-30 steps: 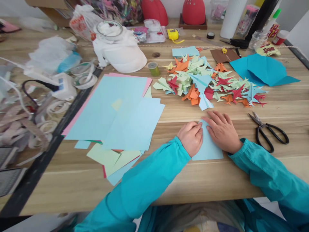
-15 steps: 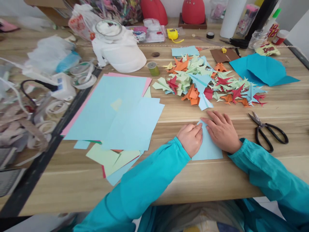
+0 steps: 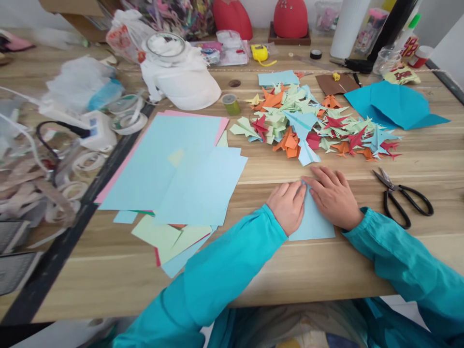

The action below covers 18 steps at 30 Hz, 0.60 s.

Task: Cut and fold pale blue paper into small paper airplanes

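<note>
A light blue sheet of paper [image 3: 314, 222] lies on the wooden table, partly under both hands, its upper end narrowed to a folded point. My left hand [image 3: 286, 205] covers its left edge, fingers drawn together and pressed on the paper near that point. Flat on the sheet's right side rests my right hand [image 3: 333, 195], fingers spread and its index fingertip at the point, close to the left fingertips. What lies beneath the fingers is hidden. To the right are black-handled scissors [image 3: 402, 195], slightly parted. Beyond the hands spreads a pile of small folded paper planes [image 3: 304, 123].
Large blue and pink sheets [image 3: 195, 179] lie to the left, with green scraps [image 3: 157, 234] below them. A green thread spool [image 3: 231, 104], a yellow tape measure [image 3: 259, 52] and a large folded teal paper [image 3: 395, 104] stand farther back. Cables and ribbons [image 3: 54, 179] crowd the far left.
My left fingers have straightened a little and shifted slightly upward at the paper's point. My right hand stays in place. The view has turned slightly left.
</note>
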Each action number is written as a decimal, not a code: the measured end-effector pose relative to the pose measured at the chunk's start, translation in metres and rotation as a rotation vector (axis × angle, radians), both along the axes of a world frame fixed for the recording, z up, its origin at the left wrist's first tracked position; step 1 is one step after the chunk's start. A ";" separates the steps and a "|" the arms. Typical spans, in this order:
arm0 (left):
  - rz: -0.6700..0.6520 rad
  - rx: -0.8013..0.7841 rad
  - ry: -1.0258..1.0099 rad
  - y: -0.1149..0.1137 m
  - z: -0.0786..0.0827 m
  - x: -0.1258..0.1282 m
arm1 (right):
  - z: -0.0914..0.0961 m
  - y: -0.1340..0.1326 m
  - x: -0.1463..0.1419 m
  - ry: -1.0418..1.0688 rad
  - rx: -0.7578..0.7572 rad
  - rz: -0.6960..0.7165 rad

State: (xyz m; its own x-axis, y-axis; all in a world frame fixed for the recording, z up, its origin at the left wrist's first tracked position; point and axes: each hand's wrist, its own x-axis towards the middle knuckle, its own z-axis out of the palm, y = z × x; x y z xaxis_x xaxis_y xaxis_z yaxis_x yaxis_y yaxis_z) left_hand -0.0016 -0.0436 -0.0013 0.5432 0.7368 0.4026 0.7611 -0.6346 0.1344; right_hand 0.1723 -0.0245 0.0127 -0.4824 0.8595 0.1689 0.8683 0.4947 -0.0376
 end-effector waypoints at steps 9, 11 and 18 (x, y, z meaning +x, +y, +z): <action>-0.005 -0.019 0.013 0.000 0.000 -0.001 | -0.002 0.000 0.000 0.019 -0.015 -0.021; -0.011 -0.031 0.019 0.000 0.000 -0.001 | -0.003 0.000 0.000 0.021 -0.013 -0.019; -0.022 -0.026 0.014 0.001 0.001 -0.002 | -0.003 0.000 0.000 0.018 -0.002 -0.016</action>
State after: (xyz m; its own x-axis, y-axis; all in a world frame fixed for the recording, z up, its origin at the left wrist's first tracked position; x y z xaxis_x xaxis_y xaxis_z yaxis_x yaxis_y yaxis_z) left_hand -0.0038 -0.0431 0.0001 0.5644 0.7349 0.3759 0.7491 -0.6473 0.1407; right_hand 0.1720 -0.0248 0.0095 -0.4656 0.8674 0.1757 0.8752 0.4807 -0.0540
